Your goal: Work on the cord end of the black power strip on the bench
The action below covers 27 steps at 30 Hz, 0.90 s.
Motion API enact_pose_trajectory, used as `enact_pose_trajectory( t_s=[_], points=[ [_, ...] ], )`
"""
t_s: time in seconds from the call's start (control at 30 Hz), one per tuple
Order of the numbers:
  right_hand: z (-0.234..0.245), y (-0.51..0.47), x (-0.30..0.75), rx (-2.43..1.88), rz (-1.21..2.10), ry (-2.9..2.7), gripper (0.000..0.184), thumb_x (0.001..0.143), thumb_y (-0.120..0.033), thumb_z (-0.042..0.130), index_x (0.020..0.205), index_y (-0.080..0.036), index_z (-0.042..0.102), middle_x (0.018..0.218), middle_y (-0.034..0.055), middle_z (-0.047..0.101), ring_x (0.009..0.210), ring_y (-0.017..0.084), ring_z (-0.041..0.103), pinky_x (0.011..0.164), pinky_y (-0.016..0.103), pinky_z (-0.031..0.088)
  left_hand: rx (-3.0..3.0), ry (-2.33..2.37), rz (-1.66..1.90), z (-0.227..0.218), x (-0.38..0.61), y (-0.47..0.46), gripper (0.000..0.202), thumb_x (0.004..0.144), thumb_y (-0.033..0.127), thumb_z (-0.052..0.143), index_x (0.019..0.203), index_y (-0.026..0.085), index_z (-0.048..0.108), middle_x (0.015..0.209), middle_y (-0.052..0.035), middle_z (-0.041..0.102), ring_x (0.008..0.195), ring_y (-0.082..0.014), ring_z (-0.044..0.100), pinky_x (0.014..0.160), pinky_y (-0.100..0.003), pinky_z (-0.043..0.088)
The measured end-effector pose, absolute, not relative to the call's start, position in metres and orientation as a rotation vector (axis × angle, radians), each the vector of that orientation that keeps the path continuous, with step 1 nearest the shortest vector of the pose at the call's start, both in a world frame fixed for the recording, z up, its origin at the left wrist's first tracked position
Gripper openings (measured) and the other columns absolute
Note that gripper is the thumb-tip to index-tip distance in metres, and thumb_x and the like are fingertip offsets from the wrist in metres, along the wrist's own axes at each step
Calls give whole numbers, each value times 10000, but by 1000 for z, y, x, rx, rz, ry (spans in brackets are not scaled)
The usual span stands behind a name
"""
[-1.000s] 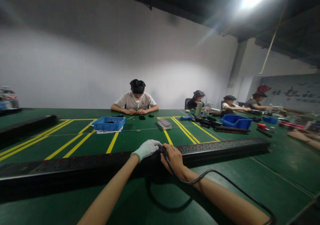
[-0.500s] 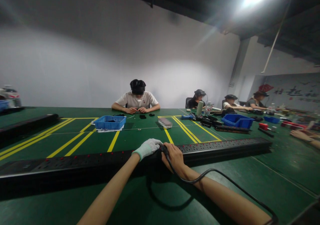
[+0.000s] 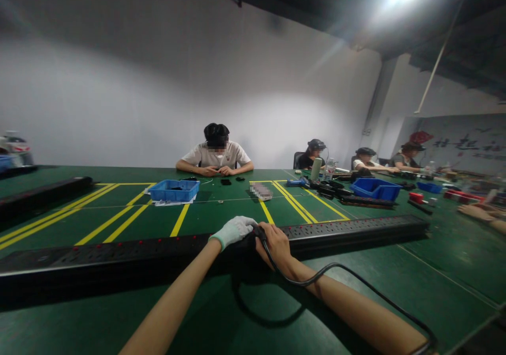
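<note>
1. Step in hand (my read): R hand (image 3: 278, 243) handling cable end (image 3: 259, 233) at top of long black socket strip (image 3: 336, 232), approx. mid-strip. Hands hide the contact; can't tell if it's seated.
2. To do it well: hold cable end square to strip face, push straight, no rocking. L hand best used as brace so strip won't skid on green table (image 3: 190, 318).
3. Black cable (image 3: 336, 265) sags over R forearm (image 3: 363, 310) in 1 loose bend, off to lower R. Leave that slack; a tug would prob. twist the end.
4. R pose: bare, fingers curled narrow round cable end, arm in from lower R.
5. L hand (image 3: 234, 232) pose: gloved, back up, laid over strip, fingers close together, tips by cable end; can't tell if gripping or just touching.
6. 2 hands side by side, L forearm (image 3: 169, 297) & R slanting inward. Blue tray (image 3: 174, 194) beyond strip, well apart.
</note>
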State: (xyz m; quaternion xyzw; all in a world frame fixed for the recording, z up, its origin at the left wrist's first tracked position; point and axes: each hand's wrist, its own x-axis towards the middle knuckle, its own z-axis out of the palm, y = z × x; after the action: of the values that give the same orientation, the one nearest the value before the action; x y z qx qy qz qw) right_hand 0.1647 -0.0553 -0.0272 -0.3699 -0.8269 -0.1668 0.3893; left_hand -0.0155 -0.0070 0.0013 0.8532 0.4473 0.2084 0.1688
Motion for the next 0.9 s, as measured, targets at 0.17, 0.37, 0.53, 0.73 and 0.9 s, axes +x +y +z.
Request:
enact_pose_trajectory(
  t_s=[0.17,0.37,0.53,0.73,0.9],
  points=[
    [-27,-56,165,-961,-402,-2121,248,813,-231,496,1058,-195,495,954,68,609,868,197,567,793,314,433,2427,1268,593,-1,-16,-4,344,783,208,426,1045,195,648,1088,-24,659,1018,-168,577,912,-227,394],
    [-25,-57,164,-963,-383,-2125,243,819,-235,489,1058,-192,494,962,70,605,869,196,564,788,313,433,2429,1271,590,-2,-17,-4,340,787,214,427,1046,196,646,1077,-24,662,1000,-166,584,896,-223,401],
    [-25,-57,164,-974,-384,-2126,238,819,-237,485,1053,-191,492,939,67,603,862,200,562,782,317,432,2432,1266,593,-1,-17,-5,339,791,220,419,1040,189,647,1074,-34,662,992,-172,589,889,-230,406],
    [-25,-58,164,-964,-393,-2118,235,818,-229,486,1049,-193,495,936,66,606,838,192,566,770,306,430,2435,1264,598,-3,-17,-4,338,788,219,423,1039,195,648,1068,-26,664,984,-167,590,884,-221,408],
    [-25,-58,164,-971,-382,-2116,224,817,-226,485,1038,-194,498,936,61,607,842,189,564,781,306,429,2449,1259,599,-6,-17,-1,340,788,216,418,1038,198,647,1064,-19,665,977,-163,592,877,-217,409]
  ],
)
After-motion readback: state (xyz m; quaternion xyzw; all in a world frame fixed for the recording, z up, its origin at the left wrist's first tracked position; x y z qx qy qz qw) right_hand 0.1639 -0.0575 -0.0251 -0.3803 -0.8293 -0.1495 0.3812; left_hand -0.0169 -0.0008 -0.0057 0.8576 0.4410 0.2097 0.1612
